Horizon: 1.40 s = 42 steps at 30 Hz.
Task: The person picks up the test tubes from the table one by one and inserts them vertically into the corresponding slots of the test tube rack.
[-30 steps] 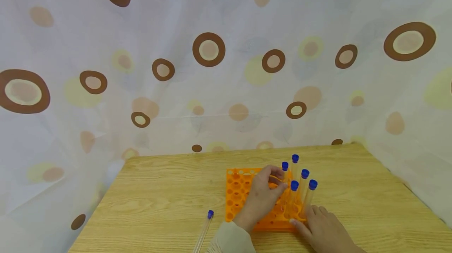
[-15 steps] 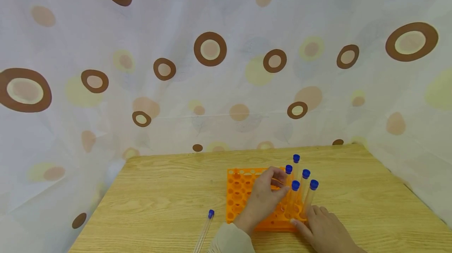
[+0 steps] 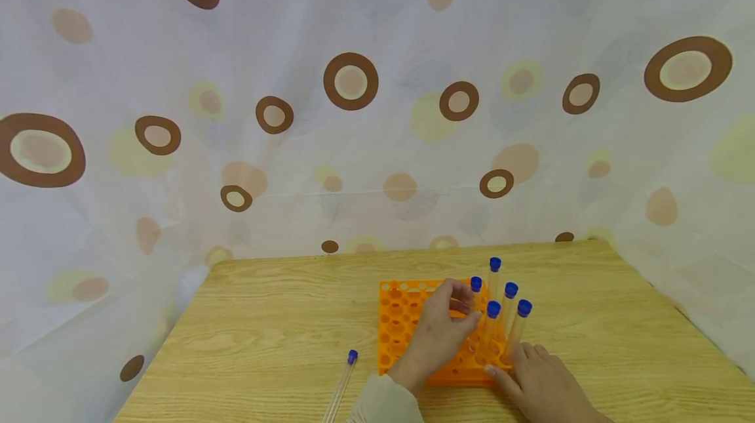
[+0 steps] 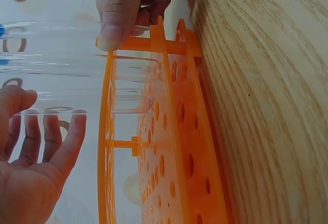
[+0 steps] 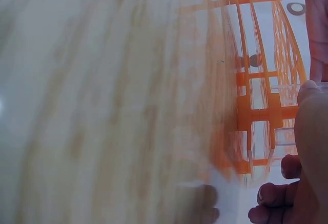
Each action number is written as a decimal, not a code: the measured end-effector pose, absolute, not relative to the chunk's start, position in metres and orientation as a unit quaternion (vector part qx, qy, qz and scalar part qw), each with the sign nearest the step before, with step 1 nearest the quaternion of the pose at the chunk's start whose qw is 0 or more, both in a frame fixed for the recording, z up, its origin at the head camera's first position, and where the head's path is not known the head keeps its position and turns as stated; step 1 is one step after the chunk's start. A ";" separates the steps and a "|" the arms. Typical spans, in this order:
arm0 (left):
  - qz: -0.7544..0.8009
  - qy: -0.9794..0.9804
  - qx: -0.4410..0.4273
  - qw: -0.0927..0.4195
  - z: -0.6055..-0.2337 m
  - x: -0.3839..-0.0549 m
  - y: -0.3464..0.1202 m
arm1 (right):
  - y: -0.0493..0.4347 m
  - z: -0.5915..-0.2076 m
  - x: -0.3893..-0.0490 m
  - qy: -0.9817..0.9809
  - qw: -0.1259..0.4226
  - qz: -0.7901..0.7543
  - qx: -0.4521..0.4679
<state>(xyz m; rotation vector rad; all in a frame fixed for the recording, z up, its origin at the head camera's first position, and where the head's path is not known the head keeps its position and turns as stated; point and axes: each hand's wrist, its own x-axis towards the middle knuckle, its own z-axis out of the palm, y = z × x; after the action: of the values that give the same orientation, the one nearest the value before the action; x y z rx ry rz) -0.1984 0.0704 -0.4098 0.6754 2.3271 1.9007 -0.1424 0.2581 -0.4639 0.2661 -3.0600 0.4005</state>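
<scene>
An orange test tube rack (image 3: 394,326) with rows of round holes stands on the table, and several clear test tubes with blue caps stand upright at its right end. My left hand (image 3: 441,331) reaches across the rack and holds one blue-capped test tube (image 3: 476,284) between thumb and fingers. In the left wrist view, that tube's rounded lower end (image 4: 137,104) sits inside the rack, below the top plate. My right hand (image 3: 541,380) grips the rack's near right corner, its thumb (image 4: 111,37) pressing on the top plate and its other fingers curled at the end.
Left of the rack, clear tubing with a blue cap (image 3: 352,356) lies on the wooden table (image 3: 277,318), running out of the bottom of the head view. A patterned white sheet (image 3: 377,147) hangs behind the table and along both sides.
The held test tube's cap has tipped right, then back left and slightly lower, with small shifts of my left hand. My right hand and the rack stay put.
</scene>
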 end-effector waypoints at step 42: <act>0.547 0.811 0.193 -0.079 -0.378 -0.189 -0.016 | 0.259 -0.461 -0.144 -0.988 0.004 0.130 0.087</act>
<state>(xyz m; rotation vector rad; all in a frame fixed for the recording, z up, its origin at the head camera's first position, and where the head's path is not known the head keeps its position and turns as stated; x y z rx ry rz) -0.1889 -0.0164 -0.3782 0.6379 2.6828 1.8109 -0.1440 0.2585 -0.4613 0.2740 -3.0954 0.4063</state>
